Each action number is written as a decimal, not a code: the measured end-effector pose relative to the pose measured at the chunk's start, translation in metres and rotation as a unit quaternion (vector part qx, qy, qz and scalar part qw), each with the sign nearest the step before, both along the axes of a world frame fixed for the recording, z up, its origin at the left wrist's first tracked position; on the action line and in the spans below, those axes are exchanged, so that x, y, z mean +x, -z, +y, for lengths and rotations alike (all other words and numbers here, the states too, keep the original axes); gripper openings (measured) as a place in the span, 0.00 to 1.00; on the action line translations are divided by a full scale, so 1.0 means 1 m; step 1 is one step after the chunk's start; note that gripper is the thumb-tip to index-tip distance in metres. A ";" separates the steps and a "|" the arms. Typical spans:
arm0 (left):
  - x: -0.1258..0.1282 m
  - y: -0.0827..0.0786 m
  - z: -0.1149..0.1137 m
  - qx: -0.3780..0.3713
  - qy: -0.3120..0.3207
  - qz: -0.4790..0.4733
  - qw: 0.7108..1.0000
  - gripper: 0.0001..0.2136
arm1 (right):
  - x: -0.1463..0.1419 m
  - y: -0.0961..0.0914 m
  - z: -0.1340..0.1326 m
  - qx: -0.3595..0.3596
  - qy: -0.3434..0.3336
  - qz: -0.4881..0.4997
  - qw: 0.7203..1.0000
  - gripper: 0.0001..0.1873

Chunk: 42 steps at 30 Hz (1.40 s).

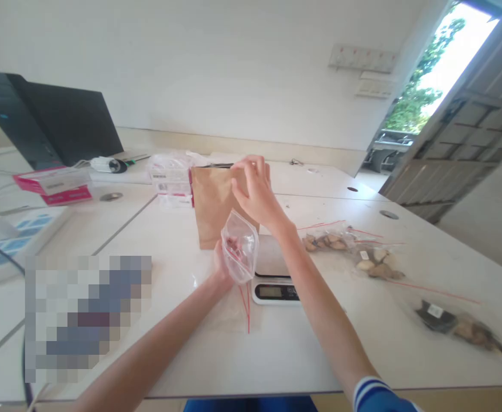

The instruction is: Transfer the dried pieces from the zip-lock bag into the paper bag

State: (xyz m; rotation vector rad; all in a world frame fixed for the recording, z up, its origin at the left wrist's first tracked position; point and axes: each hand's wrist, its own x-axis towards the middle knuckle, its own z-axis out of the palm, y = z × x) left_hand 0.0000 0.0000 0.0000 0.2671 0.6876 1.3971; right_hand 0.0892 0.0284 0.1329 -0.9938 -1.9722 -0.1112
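Observation:
My left hand [220, 263] is closed around a clear zip bag [247, 243], whose mouth is tilted toward me. Small reddish-brown pieces show inside it, too blurred to name. A brown paper bag [211, 209] stands upright just behind. At its top rim is my right hand [255, 186], fingers bent, with a gap between thumb and forefinger; nothing is visible between them. Partly behind my right forearm lies a digital kitchen scale [272, 290], its metal plate partly covered. Another flat clear zip bag [227, 309] with red seal lines lies below my left hand.
Filled zip bags [328, 241], [377, 264] and a third bag [461, 326] lie to the right. Pink-and-white boxes [66, 186] and a dark computer case [62, 123] stand at left. More boxes [171, 186] adjoin the paper bag. A blurred-out patch [92, 315] covers the near left.

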 end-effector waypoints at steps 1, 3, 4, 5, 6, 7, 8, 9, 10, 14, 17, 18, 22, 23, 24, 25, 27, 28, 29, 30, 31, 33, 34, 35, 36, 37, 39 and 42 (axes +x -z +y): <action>0.001 -0.002 -0.001 0.000 -0.004 0.006 1.000 0.09 | 0.004 -0.004 -0.006 -0.006 -0.010 0.002 1.000 0.08; 0.004 -0.006 -0.005 0.009 -0.013 0.019 1.000 0.10 | 0.012 -0.011 -0.018 -0.052 -0.040 -0.009 0.998 0.06; 0.006 -0.008 -0.006 0.019 -0.020 0.025 0.999 0.10 | 0.015 -0.014 -0.024 -0.095 -0.051 -0.029 0.994 0.07; 0.007 -0.010 -0.008 0.031 -0.029 0.030 0.999 0.10 | 0.017 -0.016 -0.028 -0.146 -0.055 -0.058 0.986 0.10; 0.008 -0.012 -0.009 0.047 -0.038 0.034 0.998 0.10 | 0.019 -0.017 -0.033 -0.199 -0.049 -0.091 0.974 0.12; 0.009 -0.013 -0.010 0.063 -0.049 0.038 0.996 0.10 | 0.020 -0.018 -0.036 -0.247 -0.034 -0.127 0.960 0.14; 0.010 -0.014 -0.011 0.080 -0.059 0.043 0.994 0.10 | 0.021 -0.018 -0.037 -0.287 -0.015 -0.162 0.944 0.16; 0.011 -0.014 -0.011 0.095 -0.068 0.049 0.992 0.10 | 0.022 -0.017 -0.038 -0.315 0.004 -0.192 0.929 0.16; 0.011 -0.013 -0.011 0.109 -0.074 0.056 0.990 0.10 | 0.022 -0.017 -0.038 -0.332 0.019 -0.212 0.919 0.15; 0.012 -0.004 -0.015 0.147 -0.083 0.098 0.981 0.11 | 0.028 -0.018 -0.033 -0.325 0.027 -0.204 0.923 0.16; 0.013 -0.002 -0.021 0.180 -0.088 0.179 0.963 0.14 | 0.036 -0.019 -0.029 -0.297 -0.004 -0.183 0.937 0.14; 0.013 -0.003 -0.024 0.189 -0.092 0.208 0.955 0.14 | 0.038 -0.020 -0.028 -0.289 -0.017 -0.177 0.941 0.13; 0.015 -0.007 -0.030 0.199 -0.115 0.249 0.941 0.12 | 0.041 -0.021 -0.026 -0.258 -0.068 -0.124 0.956 0.10; 0.015 -0.007 -0.030 0.196 -0.123 0.247 0.941 0.10 | 0.042 -0.021 -0.025 -0.247 -0.073 -0.106 0.960 0.11; 0.015 -0.007 -0.029 0.190 -0.134 0.245 0.941 0.09 | 0.042 -0.021 -0.025 -0.234 -0.076 -0.088 0.965 0.11; 0.015 -0.007 -0.028 0.184 -0.144 0.246 0.941 0.08 | 0.042 -0.022 -0.025 -0.219 -0.075 -0.070 0.970 0.11; 0.015 -0.007 -0.027 0.177 -0.156 0.249 0.939 0.07 | 0.042 -0.023 -0.025 -0.183 -0.073 -0.036 0.980 0.10; 0.015 -0.008 -0.026 0.179 -0.155 0.252 0.938 0.08 | 0.042 -0.024 -0.026 -0.166 -0.073 -0.023 0.983 0.10; 0.015 -0.009 -0.026 0.184 -0.150 0.254 0.938 0.10 | 0.042 -0.024 -0.026 -0.152 -0.073 -0.013 0.986 0.11; 0.015 -0.010 -0.026 0.190 -0.144 0.254 0.937 0.11 | 0.042 -0.025 -0.027 -0.141 -0.073 -0.007 0.987 0.11; 0.015 -0.012 -0.026 0.193 -0.143 0.255 0.937 0.12 | 0.041 -0.025 -0.027 -0.133 -0.074 -0.005 0.988 0.11; 0.014 -0.019 -0.028 0.184 -0.141 0.261 0.937 0.12 | 0.040 -0.026 -0.028 -0.127 -0.077 -0.004 0.989 0.11; 0.014 -0.022 -0.029 0.172 -0.136 0.264 0.939 0.12 | 0.040 -0.027 -0.029 -0.129 -0.079 -0.002 0.988 0.11; 0.013 -0.026 -0.030 0.158 -0.130 0.266 0.942 0.13 | 0.040 -0.027 -0.029 -0.131 -0.081 0.003 0.988 0.11; 0.013 -0.031 -0.031 0.147 -0.125 0.267 0.944 0.13 | 0.041 -0.027 -0.028 -0.132 -0.082 0.010 0.988 0.11; 0.011 -0.035 -0.032 0.141 -0.121 0.268 0.945 0.14 | 0.042 -0.027 -0.027 -0.129 -0.083 0.021 0.988 0.11; 0.007 -0.043 -0.035 0.154 -0.123 0.276 0.941 0.14 | 0.045 -0.027 -0.025 -0.120 -0.085 0.047 0.988 0.10; -0.005 -0.055 -0.043 0.192 -0.123 0.325 0.918 0.14 | 0.051 -0.028 -0.024 -0.124 -0.100 0.086 0.983 0.10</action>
